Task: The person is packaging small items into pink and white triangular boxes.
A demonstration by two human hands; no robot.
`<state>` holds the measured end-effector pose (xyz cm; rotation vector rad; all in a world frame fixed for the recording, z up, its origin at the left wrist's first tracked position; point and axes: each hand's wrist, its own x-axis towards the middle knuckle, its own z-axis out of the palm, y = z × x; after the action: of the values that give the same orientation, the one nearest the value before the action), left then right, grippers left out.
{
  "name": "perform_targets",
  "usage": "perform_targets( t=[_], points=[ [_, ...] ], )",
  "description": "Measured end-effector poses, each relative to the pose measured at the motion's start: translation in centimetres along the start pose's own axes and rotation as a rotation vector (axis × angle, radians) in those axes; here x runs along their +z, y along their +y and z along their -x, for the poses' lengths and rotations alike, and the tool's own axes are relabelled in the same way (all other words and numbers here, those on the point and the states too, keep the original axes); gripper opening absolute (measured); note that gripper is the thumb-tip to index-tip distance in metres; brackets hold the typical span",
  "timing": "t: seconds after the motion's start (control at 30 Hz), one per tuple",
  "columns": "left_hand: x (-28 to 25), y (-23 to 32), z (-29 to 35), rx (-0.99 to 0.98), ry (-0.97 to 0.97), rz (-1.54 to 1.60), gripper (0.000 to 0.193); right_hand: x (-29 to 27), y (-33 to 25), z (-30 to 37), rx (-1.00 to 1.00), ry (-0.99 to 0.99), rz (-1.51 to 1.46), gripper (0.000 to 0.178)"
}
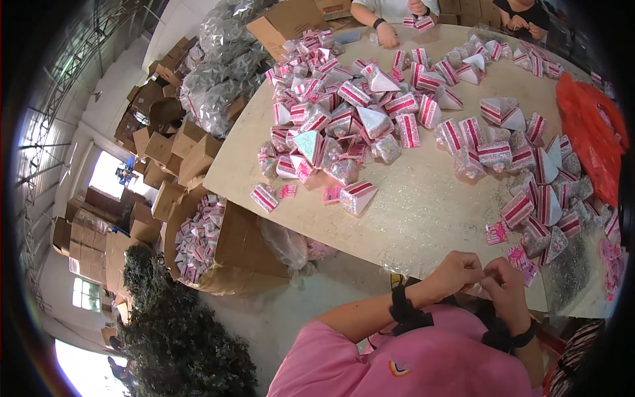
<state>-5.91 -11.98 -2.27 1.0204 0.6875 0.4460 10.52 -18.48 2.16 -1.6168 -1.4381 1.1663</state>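
Close to my body, at the near edge of the table [410, 228], my left hand [456, 272] and my right hand [506, 286] meet with fingertips pinched. Something small and pale shows below the fingers, too little to name. Just beyond my right hand lie pink printed tags [522, 263] and a heap of glittery cake-slice ornaments [517, 210], white with pink layers. A single slice ornament [358, 198] sits farther left, with a pink tag [332, 194] beside it. Black bands circle both my wrists.
A large pile of slice ornaments [344, 116] covers the table's far left. A red plastic bag [589, 132] lies at the right. Across the table, a person's hand [387, 34] is among ornaments. An open carton [245, 255] of ornaments stands left of the table, near a dark artificial tree [178, 324].
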Motion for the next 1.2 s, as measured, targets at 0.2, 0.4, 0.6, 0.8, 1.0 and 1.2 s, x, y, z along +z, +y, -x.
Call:
perform_targets(
  t=[0.2,0.4,0.6,0.8,1.0,1.2],
  points=[
    [0.2,0.4,0.2,-0.058,0.077,-0.019,0.012,0.0,0.2,-0.7,-0.41,0.051,0.28,0.009],
    [1.2,-0.1,-0.6,-0.086,0.046,0.087,0.011,-0.4,2.7,0.2,-0.467,0.098,0.465,0.008],
    [1.8,1.1,-2.2,-0.026,0.003,-0.166,0.013,-1.7,3.0,1.2,-0.298,0.113,0.486,0.014],
    [2.3,4.3,-8.0,0.414,0.179,-1.022,0.037,-3.1,4.4,2.7,-0.276,0.301,0.233,0.015],
    [4.4,1.9,-15.1,0.469,0.313,-1.113,0.083,-3.7,4.8,4.1,-0.08,0.323,0.009,0.015],
    [2.8,0.8,-16.4,0.412,0.324,-0.89,0.063,-4.0,5.1,4.2,-0.088,0.372,-0.054,0.015]
  ],
)
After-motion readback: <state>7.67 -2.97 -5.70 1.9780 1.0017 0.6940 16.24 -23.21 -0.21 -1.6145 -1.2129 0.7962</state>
